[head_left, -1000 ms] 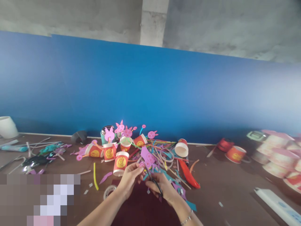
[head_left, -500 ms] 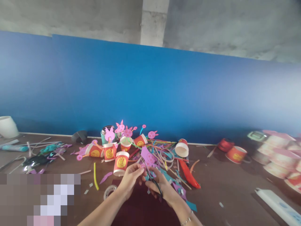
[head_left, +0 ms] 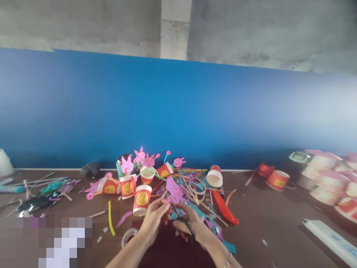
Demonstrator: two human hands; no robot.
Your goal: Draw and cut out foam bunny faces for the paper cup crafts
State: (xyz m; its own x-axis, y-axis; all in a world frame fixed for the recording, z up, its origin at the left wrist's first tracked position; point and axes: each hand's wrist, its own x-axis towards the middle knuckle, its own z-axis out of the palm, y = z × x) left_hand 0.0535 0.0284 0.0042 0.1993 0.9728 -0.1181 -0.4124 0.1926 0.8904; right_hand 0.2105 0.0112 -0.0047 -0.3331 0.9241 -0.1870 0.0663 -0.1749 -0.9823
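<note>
My right hand (head_left: 192, 225) grips a pair of black-handled scissors (head_left: 184, 220), blades pointing up and left toward my other hand. Pinched in the fingers of my left hand (head_left: 155, 216) is a small pink paper piece (head_left: 168, 202), mostly covered by the fingertips. The blades are close beside it; I cannot tell whether they touch it. Just beyond my hands lies a purple paper sheet (head_left: 170, 185) with a pink drawn face on it. A red paper cup (head_left: 142, 201) with a yellow emblem stands left of my left hand.
More red cups (head_left: 127, 187) with pink animal cutouts stand behind. A tape roll (head_left: 128, 236), a yellow strip (head_left: 111, 219) and a red balloon-like piece (head_left: 225, 209) lie around. At right are stacked paper bowls (head_left: 326, 178) and a white power strip (head_left: 330, 238). A blue partition (head_left: 178, 111) closes the back.
The view has tilted slightly, so the table things sit a little lower and further left. Both hands keep nearly the same pose with the scissors and pink paper piece.
</note>
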